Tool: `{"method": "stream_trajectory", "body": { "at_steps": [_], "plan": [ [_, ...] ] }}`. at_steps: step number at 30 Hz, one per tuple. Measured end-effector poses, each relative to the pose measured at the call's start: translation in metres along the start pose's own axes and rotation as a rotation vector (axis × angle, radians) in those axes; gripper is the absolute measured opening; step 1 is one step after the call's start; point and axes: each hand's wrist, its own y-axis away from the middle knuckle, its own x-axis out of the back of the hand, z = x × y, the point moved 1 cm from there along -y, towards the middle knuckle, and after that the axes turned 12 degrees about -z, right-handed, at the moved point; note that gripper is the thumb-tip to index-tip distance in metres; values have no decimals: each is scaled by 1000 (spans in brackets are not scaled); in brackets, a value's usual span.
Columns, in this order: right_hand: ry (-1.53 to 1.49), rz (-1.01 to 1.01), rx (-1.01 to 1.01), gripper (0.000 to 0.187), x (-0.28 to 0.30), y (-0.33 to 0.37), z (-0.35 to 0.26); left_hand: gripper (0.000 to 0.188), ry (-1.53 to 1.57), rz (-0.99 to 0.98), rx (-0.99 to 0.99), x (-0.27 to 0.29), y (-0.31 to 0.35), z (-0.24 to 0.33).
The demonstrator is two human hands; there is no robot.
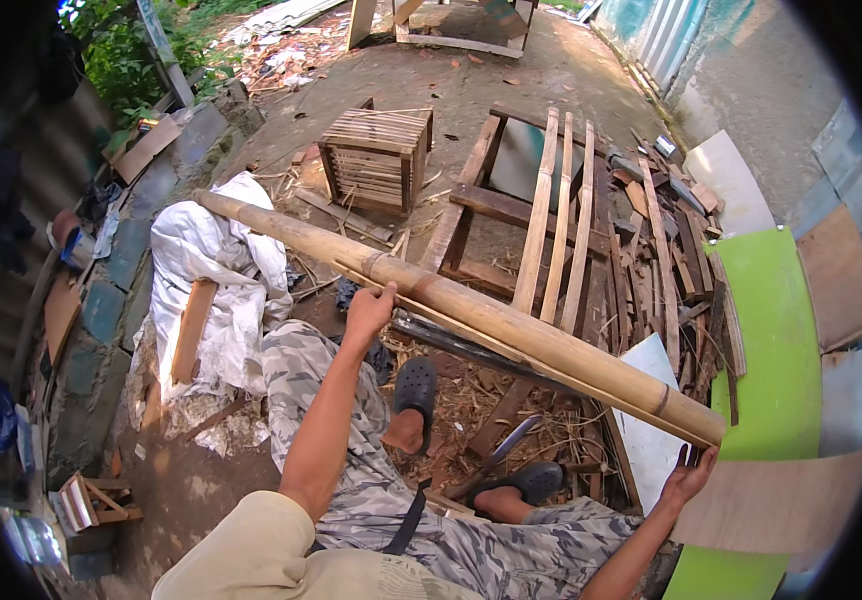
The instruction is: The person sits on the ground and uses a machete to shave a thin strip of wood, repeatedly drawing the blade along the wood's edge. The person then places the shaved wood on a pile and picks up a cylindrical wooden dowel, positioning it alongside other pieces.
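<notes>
A thick bamboo pole (511,320) slants across in front of me, from the far left down to the near right. A split runs along its near edge, where a thin bamboo strip (471,330) shows. My left hand (369,314) is closed on that near edge, left of the middle. My right hand (689,478) holds the pole's near right end from below, its fingers partly hidden behind the bamboo. Under the pole lies a dark bar (481,350). Between my feet, a long blade (513,440) rests among bamboo shavings.
Bamboo slats (558,230) lean on a wooden frame (471,195). Beyond the pole stands a slatted crate (376,160). Wood scraps (686,250) pile up beside a green panel (776,330). On my left are a white sack (216,250) and a low block wall (101,320).
</notes>
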Motion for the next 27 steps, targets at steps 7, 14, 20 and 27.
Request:
{"method": "stream_trajectory", "body": {
  "at_steps": [7, 14, 20, 27],
  "plan": [
    [-8, -4, 22, 55, -11, 5, 0, 62, 1055, 332, 202, 33, -64, -65],
    [-39, 15, 58, 54, -8, 5, -1, 70, 1607, -32, 8, 7, -93, -55],
    [-70, -21, 68, 52, -9, 2, 0, 63, 1547, 156, -51, 6, -104, -50],
    [-72, -1, 60, 44, 25, -7, -49, 60, 1322, -16, -138, 13, -110, -39]
  ]
}}
